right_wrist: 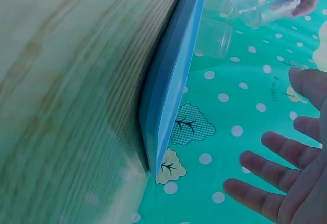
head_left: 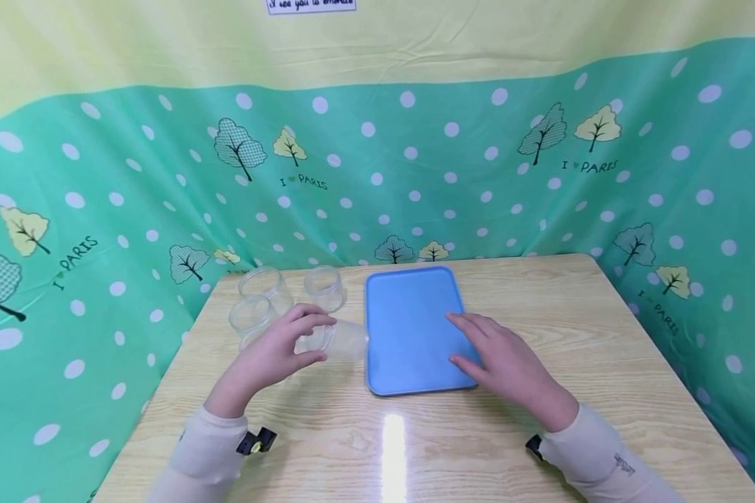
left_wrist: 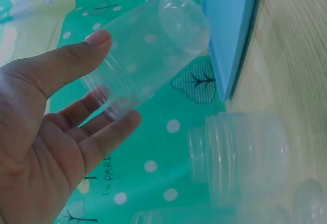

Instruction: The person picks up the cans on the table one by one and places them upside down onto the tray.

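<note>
My left hand (head_left: pixel 283 353) grips a clear plastic jar (head_left: pixel 349 341) near its threaded neck, thumb on one side and fingers on the other. Tipped onto its side, the jar (left_wrist: pixel 153 45) points its base right, toward the left edge of a blue tray (head_left: pixel 409 328). In the left wrist view it shows clear above the tabletop. Over the tray's right edge, my right hand (head_left: pixel 506 360) hovers with fingers spread and holds nothing; the right wrist view shows its fingers (right_wrist: pixel 271 170) apart from the tray.
Several clear jars stand on the left of the wooden table (head_left: pixel 327 447): one at the back (head_left: pixel 325 288), a wider one (head_left: pixel 279 293) and another (head_left: pixel 249 314) beside my left hand. A polka-dot curtain (head_left: pixel 409 175) hangs behind the table and along both sides.
</note>
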`<state>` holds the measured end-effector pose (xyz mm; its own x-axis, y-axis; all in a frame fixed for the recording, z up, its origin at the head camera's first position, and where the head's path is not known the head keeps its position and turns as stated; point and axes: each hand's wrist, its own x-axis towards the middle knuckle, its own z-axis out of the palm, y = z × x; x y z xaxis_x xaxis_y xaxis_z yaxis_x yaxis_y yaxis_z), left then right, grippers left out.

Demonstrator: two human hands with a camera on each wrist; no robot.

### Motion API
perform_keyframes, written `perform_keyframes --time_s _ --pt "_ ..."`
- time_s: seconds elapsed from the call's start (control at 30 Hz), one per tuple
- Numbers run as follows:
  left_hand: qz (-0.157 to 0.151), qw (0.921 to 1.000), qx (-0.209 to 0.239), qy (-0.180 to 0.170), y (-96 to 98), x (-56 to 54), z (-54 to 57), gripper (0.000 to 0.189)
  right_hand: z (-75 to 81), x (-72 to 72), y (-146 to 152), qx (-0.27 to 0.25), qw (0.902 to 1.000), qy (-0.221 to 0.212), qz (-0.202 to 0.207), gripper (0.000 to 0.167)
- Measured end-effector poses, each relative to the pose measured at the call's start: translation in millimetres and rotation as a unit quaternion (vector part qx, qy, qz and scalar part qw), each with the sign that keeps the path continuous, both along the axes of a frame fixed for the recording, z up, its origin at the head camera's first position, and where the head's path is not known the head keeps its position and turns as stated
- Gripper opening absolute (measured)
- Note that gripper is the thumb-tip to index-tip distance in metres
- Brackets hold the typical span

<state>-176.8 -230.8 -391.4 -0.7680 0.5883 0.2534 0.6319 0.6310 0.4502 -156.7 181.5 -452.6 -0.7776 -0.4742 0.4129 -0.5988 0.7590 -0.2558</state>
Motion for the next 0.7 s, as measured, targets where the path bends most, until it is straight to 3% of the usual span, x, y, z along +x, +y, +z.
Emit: perform_keyframes --time_s 0.37,0.53,0.7 --pt "0.031 0.9919 0.123 -0.011 18.2 1.4 -15.3 0.056 4.3 0.6 0 -0.014 0.9999 0.011 0.001 0.075" --pt "0.043 0.9799 0.195 -0.01 25.5 3.1 -20.5 0.057 4.6 -0.2 1 -0.021 0.9995 0.021 0.008 0.075" --pt "0.049 0.9649 0.255 -0.041 30.5 4.3 -23.1 0.057 6.1 -0.3 2 -0.032 0.9988 0.036 0.013 0.075"
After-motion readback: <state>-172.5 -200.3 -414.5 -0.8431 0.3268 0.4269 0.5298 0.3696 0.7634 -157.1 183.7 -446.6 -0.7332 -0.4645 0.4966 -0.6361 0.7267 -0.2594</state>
